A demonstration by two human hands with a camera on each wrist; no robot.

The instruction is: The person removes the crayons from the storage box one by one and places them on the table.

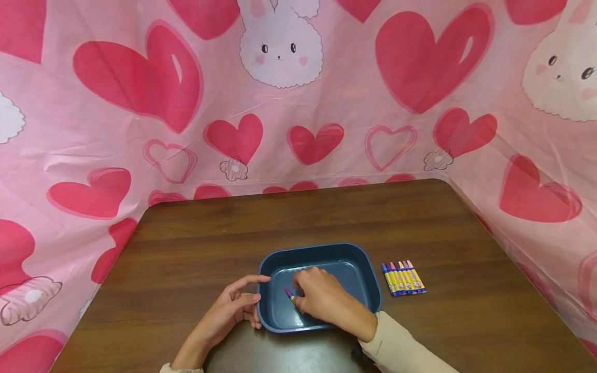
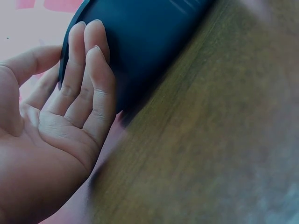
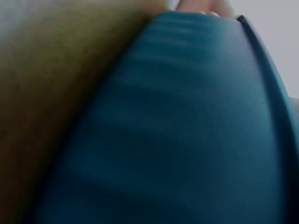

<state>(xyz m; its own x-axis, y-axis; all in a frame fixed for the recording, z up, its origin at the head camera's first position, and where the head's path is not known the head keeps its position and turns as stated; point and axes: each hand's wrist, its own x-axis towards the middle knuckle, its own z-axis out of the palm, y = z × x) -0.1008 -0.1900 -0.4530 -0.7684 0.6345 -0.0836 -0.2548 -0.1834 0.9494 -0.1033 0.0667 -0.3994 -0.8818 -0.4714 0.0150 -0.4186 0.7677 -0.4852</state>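
Note:
A dark blue rectangular tray [image 1: 345, 263] sits on the table near the front edge. My left hand [image 1: 228, 310] grips its left end, with the index finger over the rim and the other fingers along the outer wall. From the left wrist, the fingers [image 2: 99, 88] lie against that wall. Inside the tray, my right hand [image 1: 322, 296] reaches down with curled fingers and pinches a purple-tipped crayon [image 1: 290, 296]; the hand hides part of it. On the table right of the tray, several crayons [image 1: 403, 280] with yellow and blue wrappers lie side by side in a row.
The brown wooden table [image 1: 205, 243] has rounded far corners. A pink cloth [image 1: 280, 109] printed with hearts and rabbits hangs behind it and along both sides. The right wrist view is filled mostly by the tray's outer wall [image 3: 182, 121], blurred.

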